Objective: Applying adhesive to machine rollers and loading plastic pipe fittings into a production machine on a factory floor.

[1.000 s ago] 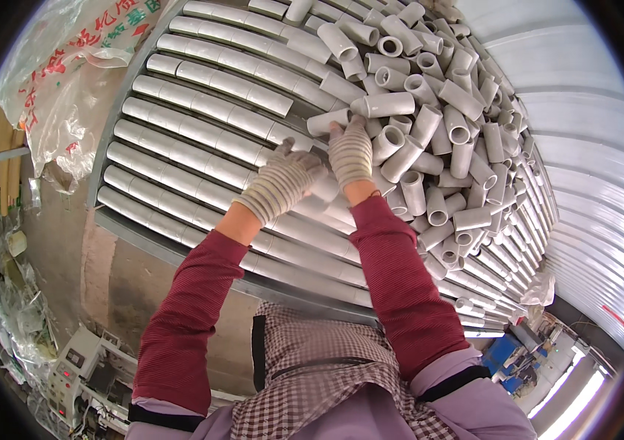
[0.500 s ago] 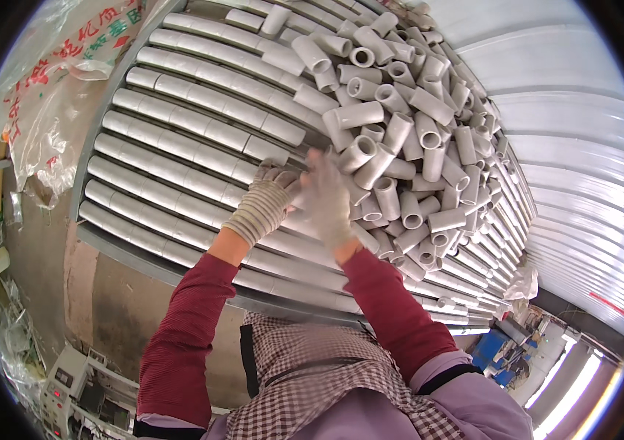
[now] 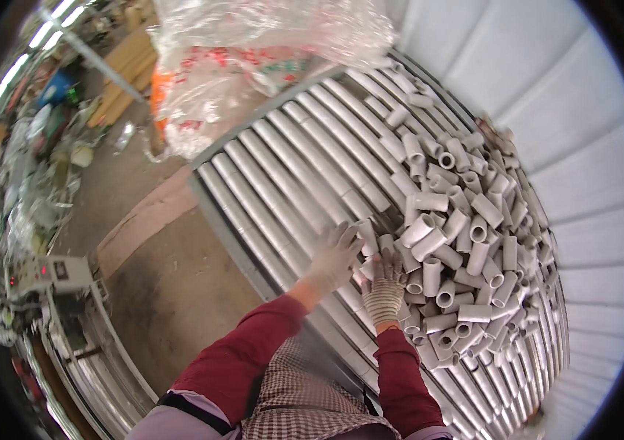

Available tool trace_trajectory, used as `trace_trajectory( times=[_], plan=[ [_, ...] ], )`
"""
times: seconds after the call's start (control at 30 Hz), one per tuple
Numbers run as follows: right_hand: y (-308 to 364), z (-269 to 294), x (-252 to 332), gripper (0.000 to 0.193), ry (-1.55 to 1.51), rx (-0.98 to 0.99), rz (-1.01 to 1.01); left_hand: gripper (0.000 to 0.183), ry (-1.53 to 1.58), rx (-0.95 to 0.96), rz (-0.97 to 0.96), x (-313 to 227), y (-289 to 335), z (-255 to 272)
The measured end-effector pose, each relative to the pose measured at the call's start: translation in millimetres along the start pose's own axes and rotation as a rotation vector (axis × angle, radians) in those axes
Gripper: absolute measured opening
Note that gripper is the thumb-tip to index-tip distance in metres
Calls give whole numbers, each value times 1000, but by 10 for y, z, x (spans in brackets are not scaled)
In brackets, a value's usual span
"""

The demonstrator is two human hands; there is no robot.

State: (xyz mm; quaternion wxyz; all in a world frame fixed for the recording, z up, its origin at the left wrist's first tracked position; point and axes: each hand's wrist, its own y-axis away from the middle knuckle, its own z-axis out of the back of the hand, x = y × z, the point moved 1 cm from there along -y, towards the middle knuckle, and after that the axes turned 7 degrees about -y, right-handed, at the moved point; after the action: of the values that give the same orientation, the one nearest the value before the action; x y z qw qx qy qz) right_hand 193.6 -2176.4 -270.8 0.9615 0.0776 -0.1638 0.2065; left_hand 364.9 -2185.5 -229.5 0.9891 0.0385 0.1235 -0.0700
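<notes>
A large heap of short grey plastic pipe couplings [image 3: 477, 265] lies on the right of a slatted table. To its left run long parallel rows of grey tube lengths [image 3: 304, 165], with seams along them. My left hand [image 3: 332, 258], in a pale knitted glove, is over these rows at the heap's edge. Its fingers are stretched out beside an upright-looking coupling [image 3: 365, 237]; blur hides whether they touch it. Close by on the right, my right hand [image 3: 384, 292], in a striped glove, lies with fingers spread at the near left edge of the heap, against couplings there.
A metal frame edge [image 3: 232, 238] bounds the table on the left. Clear plastic sheeting [image 3: 231, 95] with coloured print hangs at the far end. A corrugated pale wall [image 3: 546, 95] rises on the right. At lower left stands a machine with a control box [image 3: 51, 273].
The view has turned, so the table now sits further right. My left hand has opened out and moved apart from my right, which has come down onto the couplings.
</notes>
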Motion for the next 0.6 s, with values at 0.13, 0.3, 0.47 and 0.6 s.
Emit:
trace_trajectory(
  times=[0.13,0.3,0.47,0.6],
  plan=[
    [-31,24,-199,67,35,-44,17,50,-24,-98,296,232,1176,257],
    [-137,-62,-241,61,-162,-45,188,50,169,315,1020,418,3953,-95],
    [111,285,-335,52,-238,-76,359,42,406,531,1555,-540,6314,-686],
    [780,548,386,43,-778,-53,395,42,683,422,1808,-1674,7495,-1040]
  ],
)
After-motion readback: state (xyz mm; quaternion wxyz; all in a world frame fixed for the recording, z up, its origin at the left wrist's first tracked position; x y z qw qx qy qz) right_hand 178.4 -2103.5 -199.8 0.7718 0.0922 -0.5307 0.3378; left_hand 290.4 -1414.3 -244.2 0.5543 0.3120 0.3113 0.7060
